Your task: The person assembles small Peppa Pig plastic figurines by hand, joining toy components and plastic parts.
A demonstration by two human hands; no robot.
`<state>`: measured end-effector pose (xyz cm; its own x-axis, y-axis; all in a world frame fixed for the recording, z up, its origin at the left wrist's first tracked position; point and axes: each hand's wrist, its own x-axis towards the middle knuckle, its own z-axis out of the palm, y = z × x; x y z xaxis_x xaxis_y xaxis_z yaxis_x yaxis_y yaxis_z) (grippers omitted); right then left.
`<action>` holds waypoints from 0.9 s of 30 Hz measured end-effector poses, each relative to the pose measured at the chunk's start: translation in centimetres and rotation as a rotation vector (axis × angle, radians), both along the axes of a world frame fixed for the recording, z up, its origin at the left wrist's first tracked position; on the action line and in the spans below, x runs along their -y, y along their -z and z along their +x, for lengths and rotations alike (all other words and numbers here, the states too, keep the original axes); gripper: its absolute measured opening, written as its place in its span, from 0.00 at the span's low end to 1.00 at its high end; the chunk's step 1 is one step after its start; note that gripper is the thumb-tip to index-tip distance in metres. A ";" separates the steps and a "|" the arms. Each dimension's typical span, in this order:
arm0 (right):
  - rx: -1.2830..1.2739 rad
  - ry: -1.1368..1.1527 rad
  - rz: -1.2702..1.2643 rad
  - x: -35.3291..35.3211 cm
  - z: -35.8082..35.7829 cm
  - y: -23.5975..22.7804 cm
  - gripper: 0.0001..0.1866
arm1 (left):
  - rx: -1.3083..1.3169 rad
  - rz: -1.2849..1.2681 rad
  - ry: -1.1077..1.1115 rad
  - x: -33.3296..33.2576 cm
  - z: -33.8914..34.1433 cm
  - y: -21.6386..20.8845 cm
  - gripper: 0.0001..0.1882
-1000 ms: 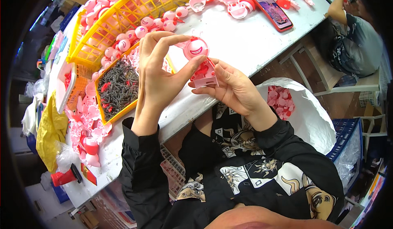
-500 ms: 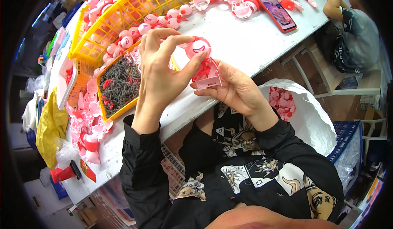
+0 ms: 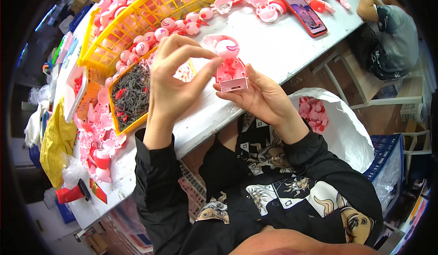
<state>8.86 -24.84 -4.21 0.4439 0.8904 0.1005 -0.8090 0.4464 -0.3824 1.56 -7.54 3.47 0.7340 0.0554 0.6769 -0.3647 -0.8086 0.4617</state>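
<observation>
A pink plastic toy half-shell (image 3: 232, 75) rests upright in my right hand (image 3: 270, 97), thumb along its right side and fingers beneath its base. Seated in the top of the shell is a pale pink ball-shaped head (image 3: 227, 49) with a dark curved mark. Red parts (image 3: 230, 68) show inside the body below it. At the shell's left edge, my left hand (image 3: 175, 84) has its thumb and index fingertips brought together; whatever is between them, if anything, is hidden.
A yellow basket (image 3: 150, 20) of pink parts stands at the back left, ball heads (image 3: 161, 33) beside it. Nearer is a yellow-rimmed tray (image 3: 119, 129) of dark screws. A red-cased phone (image 3: 302, 13) lies far right. A white sack (image 3: 349, 132) holds pink parts; a person (image 3: 397, 40) sits beyond.
My left fingers have come off the ball head and drawn left to the shell's edge. The toy now faces up more squarely, showing its red inner parts.
</observation>
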 end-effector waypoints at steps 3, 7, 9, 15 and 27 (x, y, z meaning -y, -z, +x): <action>-0.052 -0.006 0.024 -0.3 0.1 0.1 0.22 | -0.073 0.034 0.023 0.8 0.1 0.3 0.09; -0.058 0.000 0.036 -0.6 0.5 0.4 0.21 | -0.075 0.080 0.053 0.5 0.9 1.4 0.07; -0.055 0.007 0.016 -0.6 0.4 0.3 0.21 | -0.089 0.080 0.042 0.4 1.0 1.5 0.07; -0.043 0.004 0.005 -0.3 0.3 0.1 0.22 | -0.074 0.087 0.041 0.5 1.0 2.1 0.07; -0.066 0.014 0.032 2.0 -0.7 -0.1 0.23 | -0.056 -0.085 -0.044 2.1 -1.3 2.0 0.09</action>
